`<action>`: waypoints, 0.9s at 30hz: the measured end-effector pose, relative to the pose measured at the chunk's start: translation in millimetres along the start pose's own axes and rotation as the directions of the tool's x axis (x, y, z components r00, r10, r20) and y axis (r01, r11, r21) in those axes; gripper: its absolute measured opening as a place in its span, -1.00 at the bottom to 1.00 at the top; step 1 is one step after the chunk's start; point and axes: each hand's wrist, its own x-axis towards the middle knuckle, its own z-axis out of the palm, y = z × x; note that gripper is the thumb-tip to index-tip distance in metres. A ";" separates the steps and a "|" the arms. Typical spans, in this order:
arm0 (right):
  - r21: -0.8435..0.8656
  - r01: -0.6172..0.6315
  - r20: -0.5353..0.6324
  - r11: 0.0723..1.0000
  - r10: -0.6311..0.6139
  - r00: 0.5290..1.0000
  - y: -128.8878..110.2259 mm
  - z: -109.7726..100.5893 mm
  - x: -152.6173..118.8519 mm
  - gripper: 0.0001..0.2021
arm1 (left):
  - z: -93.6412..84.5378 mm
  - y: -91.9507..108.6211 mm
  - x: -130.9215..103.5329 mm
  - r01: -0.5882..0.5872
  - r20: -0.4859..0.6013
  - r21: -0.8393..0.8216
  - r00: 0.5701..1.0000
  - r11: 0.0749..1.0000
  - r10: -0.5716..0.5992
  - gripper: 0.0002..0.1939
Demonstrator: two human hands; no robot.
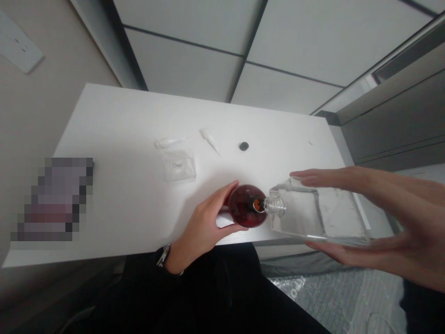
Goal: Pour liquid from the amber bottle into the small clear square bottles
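Note:
My left hand is wrapped round a dark red-brown round bottle near the front edge of the table. The bottle's open mouth points up toward me. In my right hand is a clear square glass bottle, gripped along two opposite sides by the fingers and thumb. This clear bottle is tipped over, its neck pointing left and meeting the rim of the red-brown bottle. Whether liquid is passing between the two I cannot make out.
Behind the bottles, a small dark cap lies on the white table. Left of it are a pointed white dropper tip, a clear dropper and a small clear square glass piece. A blurred-out flat object lies far left.

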 end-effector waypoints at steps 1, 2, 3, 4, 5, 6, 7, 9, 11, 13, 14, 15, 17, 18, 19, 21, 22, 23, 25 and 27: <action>-0.001 -0.009 0.004 1.000 0.009 1.000 -0.5 -0.4 0.1 -0.55 | 0.2 -0.2 -0.2 0.006 0.003 -0.004 1.000 1.000 -0.006 -0.14; -0.002 -0.022 0.008 1.000 0.022 1.000 -1.0 -0.9 0.0 -0.56 | 0.3 -0.3 -0.4 0.016 0.007 -0.009 1.000 1.000 -0.016 -0.14; -0.001 -0.030 0.012 1.000 0.030 0.999 -1.4 -1.4 -0.1 -0.56 | 0.3 -0.2 -0.6 0.024 0.012 -0.015 1.000 1.000 -0.023 -0.14; -0.001 -0.033 0.012 0.999 0.033 0.999 -1.6 -2.1 -0.2 -0.57 | 0.3 -0.1 -0.6 0.027 0.017 -0.019 1.000 0.999 -0.027 -0.14; -0.003 -0.033 0.013 0.999 0.033 0.999 -1.7 -2.8 -0.2 -0.57 | 0.2 0.2 -0.6 0.029 0.019 -0.019 0.999 0.999 -0.029 -0.14; -0.006 -0.026 0.012 1.000 0.026 1.000 -1.6 -3.6 -0.2 -0.58 | -0.1 0.5 -0.6 0.031 0.020 -0.014 0.999 0.999 -0.030 -0.14; -0.007 -0.010 0.009 1.000 0.010 1.000 -1.4 -4.4 0.0 -0.57 | -0.3 0.8 -0.5 0.028 0.021 -0.006 0.999 1.000 -0.028 -0.15; -0.010 0.011 0.010 1.000 -0.011 1.000 -1.4 -6.0 0.4 -0.56 | -0.9 1.2 -0.1 0.016 0.023 0.011 1.000 1.000 -0.016 -0.16; -0.009 0.012 0.016 1.000 -0.012 1.000 -2.3 -7.2 1.0 -0.58 | -1.3 0.9 0.2 0.007 0.021 0.018 1.000 1.000 -0.008 -0.16; -0.018 0.001 0.023 1.000 -0.001 1.000 -4.1 -8.2 1.4 -0.59 | -1.2 0.1 0.3 0.005 0.015 0.023 1.000 1.000 -0.005 -0.15; -0.026 -0.006 0.027 1.000 0.006 1.000 -5.0 -8.6 1.5 -0.60 | -1.1 -0.3 0.4 0.007 0.011 0.025 1.000 1.000 -0.007 -0.14; -0.032 -0.006 0.028 0.999 0.007 1.000 -5.8 -8.9 1.7 -0.60 | -1.0 -0.7 0.4 0.006 0.010 0.026 1.000 1.000 -0.007 -0.14; -0.042 -0.016 0.029 0.999 0.017 0.999 -6.1 -9.5 2.3 -0.62 | -0.8 -1.2 0.3 0.006 0.013 0.023 1.000 1.000 -0.006 -0.15; -0.038 -0.010 0.025 0.999 0.011 1.000 -5.6 -9.7 2.7 -0.61 | -0.8 -1.3 0.2 0.006 0.015 0.019 1.000 1.000 -0.007 -0.15; -0.033 0.000 0.023 0.999 0.001 1.000 -4.9 -9.9 3.3 -0.60 | -0.9 -1.3 0.2 0.008 0.018 0.014 1.000 1.000 -0.008 -0.15; -0.025 0.033 0.020 0.999 -0.033 0.999 -3.3 -10.3 4.5 -0.57 | -1.0 -0.9 0.0 0.012 0.022 0.008 1.000 1.000 -0.012 -0.15; -0.024 0.050 0.018 0.998 -0.049 0.999 -2.8 -10.5 5.0 -0.56 | -1.0 -0.7 -0.1 0.014 0.021 0.006 1.000 1.000 -0.014 -0.15; -0.025 0.056 0.016 0.998 -0.056 0.998 -2.6 -10.6 5.3 -0.57 | -1.0 -0.6 -0.1 0.011 0.018 0.004 1.000 1.000 -0.011 -0.16; -0.033 0.041 0.016 0.999 -0.040 0.999 -3.2 -10.7 5.5 -0.59 | -0.8 -0.5 -0.3 0.003 0.014 0.010 1.000 1.000 -0.003 -0.16; -0.038 0.019 0.022 0.999 -0.018 1.000 -4.3 -10.7 4.9 -0.60 | -0.5 -0.9 -0.4 -0.001 0.010 0.022 1.000 1.000 0.001 -0.16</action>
